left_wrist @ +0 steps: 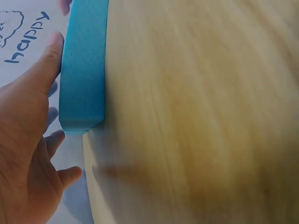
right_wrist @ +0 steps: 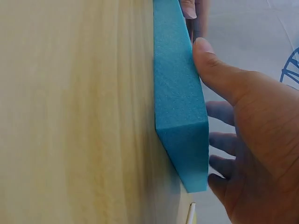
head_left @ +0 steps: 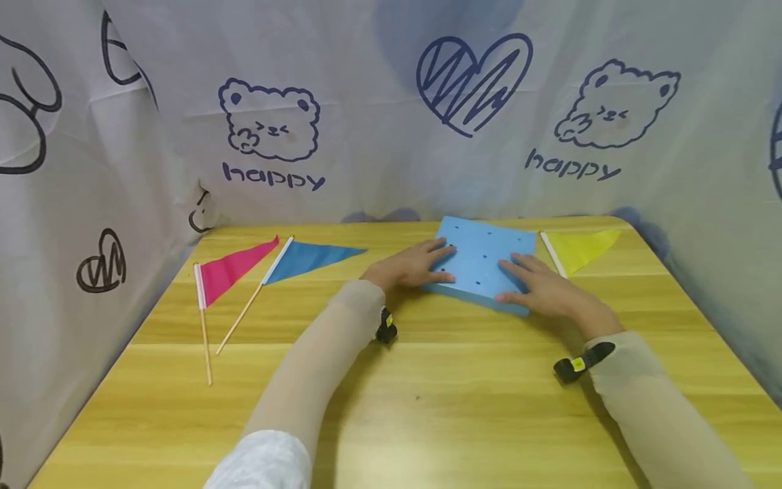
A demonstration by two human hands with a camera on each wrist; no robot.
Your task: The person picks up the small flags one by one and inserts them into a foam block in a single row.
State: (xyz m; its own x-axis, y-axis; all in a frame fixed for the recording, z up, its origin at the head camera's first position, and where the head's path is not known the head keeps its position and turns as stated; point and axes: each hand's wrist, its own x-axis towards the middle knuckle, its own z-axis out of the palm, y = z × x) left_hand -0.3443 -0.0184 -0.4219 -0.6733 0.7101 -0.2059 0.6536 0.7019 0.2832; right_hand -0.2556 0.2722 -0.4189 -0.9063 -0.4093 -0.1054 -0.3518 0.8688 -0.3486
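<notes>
A light blue foam block (head_left: 467,255) with several small dark holes in its top lies flat at the back of the table, a little right of the middle. My left hand (head_left: 412,265) rests on its left side, fingers spread over the top. On the right side lies my right hand (head_left: 546,288), also with fingers spread on the top face. Both wrist views show the block's thick side, with the left thumb (left_wrist: 53,51) and right thumb (right_wrist: 210,63) along its upper edge. Neither hand's fingers curl round it.
A pink pennant flag (head_left: 226,275) and a blue one (head_left: 308,261) lie on their sticks at the table's left. Behind my right hand lies a yellow pennant flag (head_left: 583,250). A white printed cloth (head_left: 373,136) hangs behind the wooden table (head_left: 464,407).
</notes>
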